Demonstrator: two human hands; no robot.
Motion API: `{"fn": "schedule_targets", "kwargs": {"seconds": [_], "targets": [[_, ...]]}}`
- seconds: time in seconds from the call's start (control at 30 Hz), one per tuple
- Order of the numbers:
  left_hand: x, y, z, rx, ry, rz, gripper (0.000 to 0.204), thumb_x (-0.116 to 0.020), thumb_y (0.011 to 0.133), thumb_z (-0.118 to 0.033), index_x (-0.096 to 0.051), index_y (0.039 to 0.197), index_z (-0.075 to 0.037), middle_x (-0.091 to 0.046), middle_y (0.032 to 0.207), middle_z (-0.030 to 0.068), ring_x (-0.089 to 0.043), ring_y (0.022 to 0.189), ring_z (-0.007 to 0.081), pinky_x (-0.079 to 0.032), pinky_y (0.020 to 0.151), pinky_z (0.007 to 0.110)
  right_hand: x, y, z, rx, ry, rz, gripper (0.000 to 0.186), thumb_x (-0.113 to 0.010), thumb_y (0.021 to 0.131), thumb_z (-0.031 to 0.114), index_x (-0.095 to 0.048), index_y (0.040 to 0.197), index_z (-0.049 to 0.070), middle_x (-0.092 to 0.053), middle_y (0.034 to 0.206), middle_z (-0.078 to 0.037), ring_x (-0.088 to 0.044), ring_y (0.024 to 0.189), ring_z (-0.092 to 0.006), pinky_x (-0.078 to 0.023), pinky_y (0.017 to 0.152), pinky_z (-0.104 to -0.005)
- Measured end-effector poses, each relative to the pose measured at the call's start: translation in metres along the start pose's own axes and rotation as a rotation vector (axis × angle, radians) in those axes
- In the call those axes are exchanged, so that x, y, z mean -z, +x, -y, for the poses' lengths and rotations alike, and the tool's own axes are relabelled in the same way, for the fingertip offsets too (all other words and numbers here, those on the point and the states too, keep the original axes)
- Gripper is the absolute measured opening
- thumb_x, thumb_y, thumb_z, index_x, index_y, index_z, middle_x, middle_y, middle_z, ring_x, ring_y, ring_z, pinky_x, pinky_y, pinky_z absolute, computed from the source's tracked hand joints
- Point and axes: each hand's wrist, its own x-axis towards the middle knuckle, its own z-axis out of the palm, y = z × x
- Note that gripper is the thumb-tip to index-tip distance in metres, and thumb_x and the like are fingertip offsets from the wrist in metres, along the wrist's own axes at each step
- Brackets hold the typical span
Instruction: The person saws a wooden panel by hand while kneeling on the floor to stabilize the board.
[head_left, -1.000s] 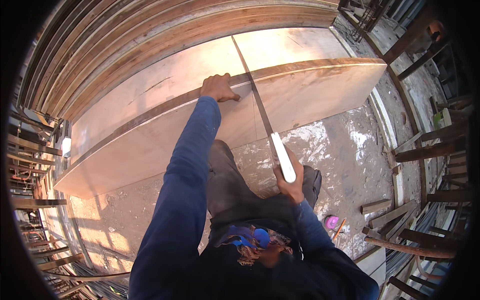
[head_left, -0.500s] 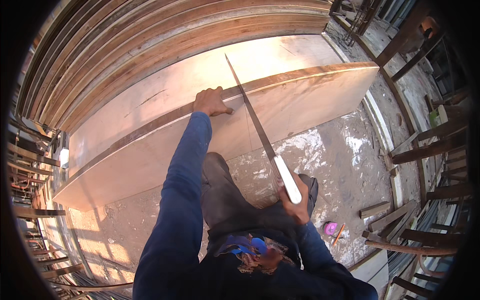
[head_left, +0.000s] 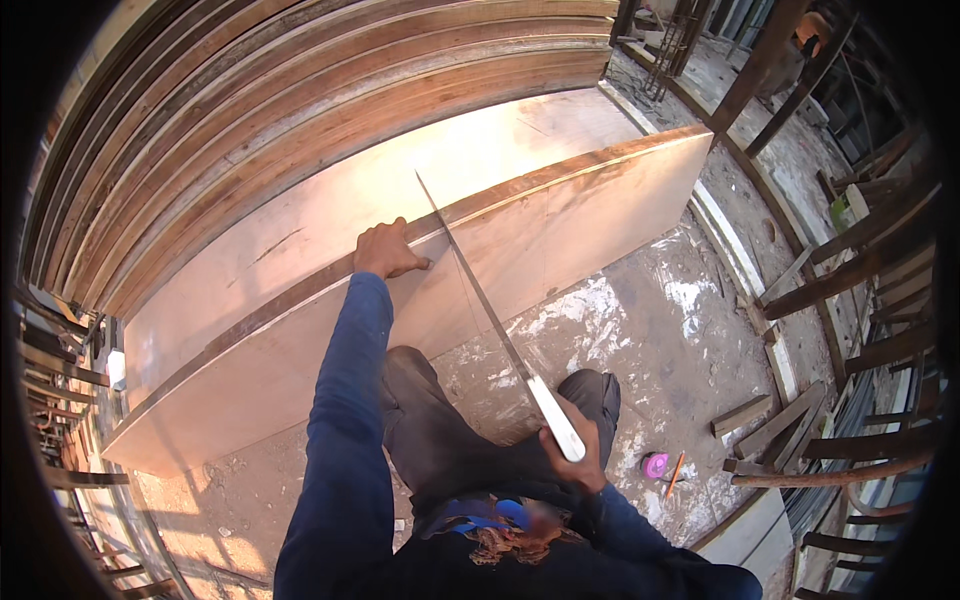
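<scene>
A long plywood panel with a timber edge (head_left: pixel 285 298) stands upright on its side before me. My left hand (head_left: pixel 384 250) grips its top edge, fingers over the far side and thumb on the near face. In my right hand (head_left: pixel 580 447) is the white handle of a hand saw (head_left: pixel 487 315). Its thin blade lies across the panel's top edge, just right of my left hand, with the tip reaching past the far side. A faint line runs down the panel's near face close to the blade.
Behind the panel lean several stacked timber-edged boards (head_left: pixel 330 75). On the dusty floor to my right lie a purple round object (head_left: pixel 654 465) and an orange pencil (head_left: pixel 676 472). Wood offcuts (head_left: pixel 742 415) and poles lie farther right. Upright posts stand at the far right.
My right hand has drawn the saw back toward me and slightly down, so less blade reaches past the panel's edge. My left hand keeps its hold. The whole view has shifted a little.
</scene>
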Motion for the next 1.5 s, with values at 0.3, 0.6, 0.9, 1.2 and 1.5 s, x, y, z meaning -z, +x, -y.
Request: {"fn": "schedule_targets", "kwargs": {"seconds": [0.3, 0.6, 0.9, 1.2, 1.5], "targets": [[0.000, -0.001, 0.004, -0.052, 0.029, -0.047, 0.085, -0.086, 0.057, -0.057, -0.065, 0.117, -0.002, -0.073, 0.105, 0.0187, -0.069, 0.103, 0.0332, -0.053, 0.092, 0.043, -0.029, 0.033, -0.072, -0.052, -0.046, -0.047, 0.056, -0.063, 0.080, -0.005, -0.057, 0.136, -0.003, -0.071, 0.108, -0.011, -0.067, 0.099, -0.0171, -0.051, 0.091, -0.0295], [0.012, -0.008, -0.006, 0.001, 0.039, 0.049, 0.089, -0.085, 0.057, -0.059, -0.064, 0.121, -0.002, -0.072, 0.111, 0.0219, -0.068, 0.108, 0.0359, -0.053, 0.093, 0.044, -0.047, 0.143, -0.039, 0.082, -0.003, -0.040, 0.051, -0.066, 0.080, -0.002, -0.060, 0.131, -0.003, -0.071, 0.103, -0.011, -0.066, 0.089, -0.0158, -0.052, 0.084, -0.0299], [-0.003, 0.008, 0.005, -0.010, 0.005, -0.060, 0.086, -0.086, 0.058, -0.056, -0.065, 0.122, -0.004, -0.073, 0.111, 0.0179, -0.067, 0.109, 0.0332, -0.052, 0.095, 0.043, 0.016, -0.066, -0.028, -0.134, -0.086, -0.024, 0.054, -0.061, 0.085, 0.000, -0.055, 0.138, -0.004, -0.069, 0.121, -0.016, -0.067, 0.108, -0.0185, -0.048, 0.099, -0.0317], [0.013, -0.017, -0.012, 0.013, 0.051, -0.008, 0.089, -0.088, 0.056, -0.058, -0.065, 0.122, -0.002, -0.072, 0.111, 0.0191, -0.068, 0.108, 0.0352, -0.052, 0.095, 0.043, -0.068, 0.160, -0.080, 0.175, 0.086, -0.098, 0.053, -0.064, 0.083, 0.000, -0.057, 0.136, 0.000, -0.070, 0.101, -0.012, -0.065, 0.088, -0.0140, -0.052, 0.082, -0.0290], [-0.001, 0.011, 0.004, 0.019, -0.007, 0.008, 0.092, -0.087, 0.056, -0.057, -0.063, 0.126, -0.004, -0.072, 0.110, 0.0200, -0.067, 0.110, 0.0335, -0.052, 0.095, 0.043, 0.013, -0.036, -0.010, -0.091, -0.017, -0.008, 0.052, -0.060, 0.087, 0.001, -0.053, 0.139, -0.006, -0.068, 0.124, -0.017, -0.067, 0.109, -0.0217, -0.045, 0.103, -0.0312]]}}
